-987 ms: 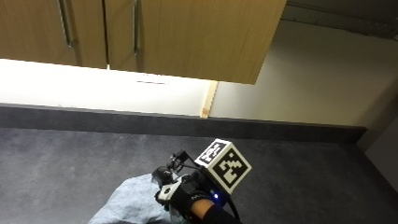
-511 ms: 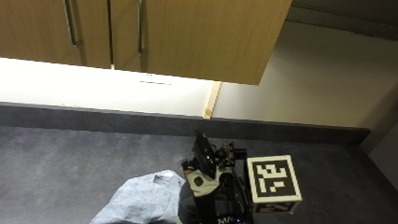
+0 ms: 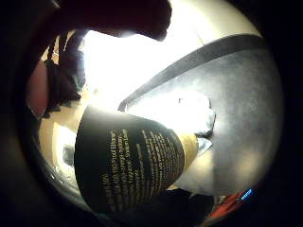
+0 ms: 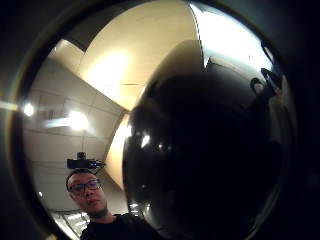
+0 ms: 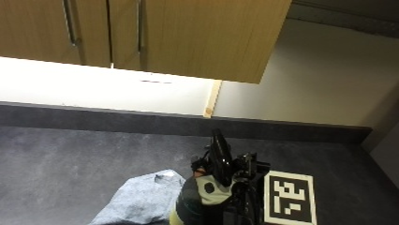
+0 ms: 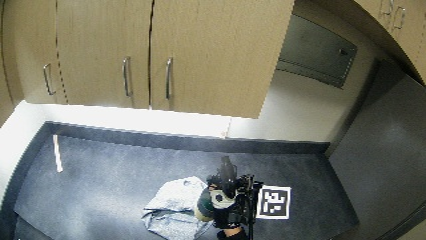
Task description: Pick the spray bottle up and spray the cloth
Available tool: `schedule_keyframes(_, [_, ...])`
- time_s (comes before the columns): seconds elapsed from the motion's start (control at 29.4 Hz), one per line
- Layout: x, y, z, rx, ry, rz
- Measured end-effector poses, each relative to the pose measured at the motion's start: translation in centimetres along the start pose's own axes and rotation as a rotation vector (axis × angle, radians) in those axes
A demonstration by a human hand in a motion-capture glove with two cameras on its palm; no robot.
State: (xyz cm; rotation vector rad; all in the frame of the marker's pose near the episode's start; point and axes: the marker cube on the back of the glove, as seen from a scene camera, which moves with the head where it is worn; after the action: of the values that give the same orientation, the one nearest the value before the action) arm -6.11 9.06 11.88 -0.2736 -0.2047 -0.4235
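My gloved right hand (image 5: pixel 218 187) grips a dark spray bottle (image 5: pixel 187 202) and holds it just above the dark grey counter (image 5: pixel 75 159). The bottle's black spray head (image 5: pixel 218 151) points up and away from me. A crumpled grey-blue cloth (image 5: pixel 140 201) lies on the counter right beside the bottle. In the little finger side palm view the bottle's dark body with gold lettering (image 3: pixel 128 161) runs down toward the cloth (image 3: pixel 189 111). The thumb side palm view is mostly filled by the bottle's glossy dark surface (image 4: pixel 210 150). In the wide outside view the hand (image 6: pixel 223 202) sits at the cloth's (image 6: pixel 173 210) right edge.
Wooden wall cabinets (image 5: pixel 187 37) hang over the back of the counter, above a pale wall (image 5: pixel 93 86). A thin pale strip (image 6: pixel 57 152) lies on the counter at the far left. A dark raised edge (image 5: pixel 124 119) runs along the counter's back.
The hand has turned and lifted from over the cloth to stand to its right, now with the bottle and its spray head showing upright in its grip.
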Motion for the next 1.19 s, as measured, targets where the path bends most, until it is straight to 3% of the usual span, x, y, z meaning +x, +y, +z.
schedule_keyframes(1.19, [0.2,-0.7,9.3,-0.095,-0.028,0.007])
